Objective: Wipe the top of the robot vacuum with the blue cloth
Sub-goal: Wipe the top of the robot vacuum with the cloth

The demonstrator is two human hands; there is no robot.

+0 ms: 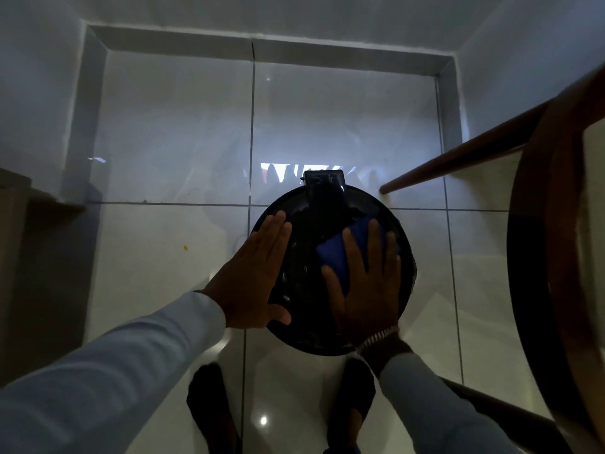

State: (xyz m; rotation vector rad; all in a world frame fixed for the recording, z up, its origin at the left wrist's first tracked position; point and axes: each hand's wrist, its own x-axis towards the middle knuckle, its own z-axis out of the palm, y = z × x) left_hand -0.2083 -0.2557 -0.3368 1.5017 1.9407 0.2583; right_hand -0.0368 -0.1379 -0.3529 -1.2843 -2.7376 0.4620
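Observation:
A round black robot vacuum (302, 280) sits on the pale tiled floor, low in the middle of the head view, with a dark raised block (324, 191) at its far edge. My right hand (366, 283) lies flat on the vacuum's right half, fingers spread, pressing down a blue cloth (337, 253). Part of the cloth shows between and beyond the fingers. My left hand (255, 273) rests flat against the vacuum's left rim, fingers together and straight, holding nothing.
A round wooden table (556, 257) with slanted legs (458, 162) stands close on the right. White walls with a grey skirting (255, 49) close the far side. A brown piece of furniture (19, 257) stands at the left. My two dark-shod feet (209, 404) are below the vacuum.

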